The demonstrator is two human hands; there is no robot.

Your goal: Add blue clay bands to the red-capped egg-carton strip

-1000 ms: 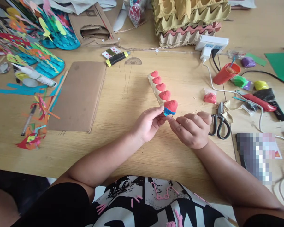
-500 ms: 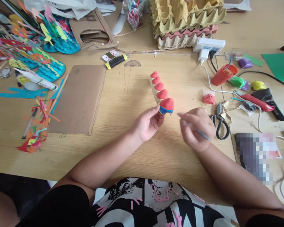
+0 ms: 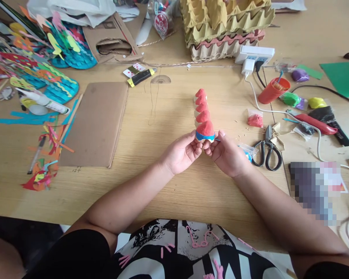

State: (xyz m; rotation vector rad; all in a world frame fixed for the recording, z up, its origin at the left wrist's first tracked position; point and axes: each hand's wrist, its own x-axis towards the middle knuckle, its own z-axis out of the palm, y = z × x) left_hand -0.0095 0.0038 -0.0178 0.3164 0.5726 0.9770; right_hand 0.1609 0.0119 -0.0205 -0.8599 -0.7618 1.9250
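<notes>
We log a wide wood-grained counter [image 3: 147, 190]. At its far side stands a stack of yellow, pink and grey pulp egg trays [image 3: 225, 29]; left of centre lies a flat brown cardboard sheet [image 3: 94, 124]. We find a row of pale pulp cones capped in red [image 3: 203, 117] held over mid-counter, its blue-banded end nearest us. The left hand [image 3: 182, 153] grips that end from its left, thumb against fingers; the right hand [image 3: 227, 153] pinches it at right. Black-handled metal scissors [image 3: 268, 143] lie right of the right hand. Beside its thumb, a thin bluish tip [image 3: 217, 140]: too small to identify.
</notes>
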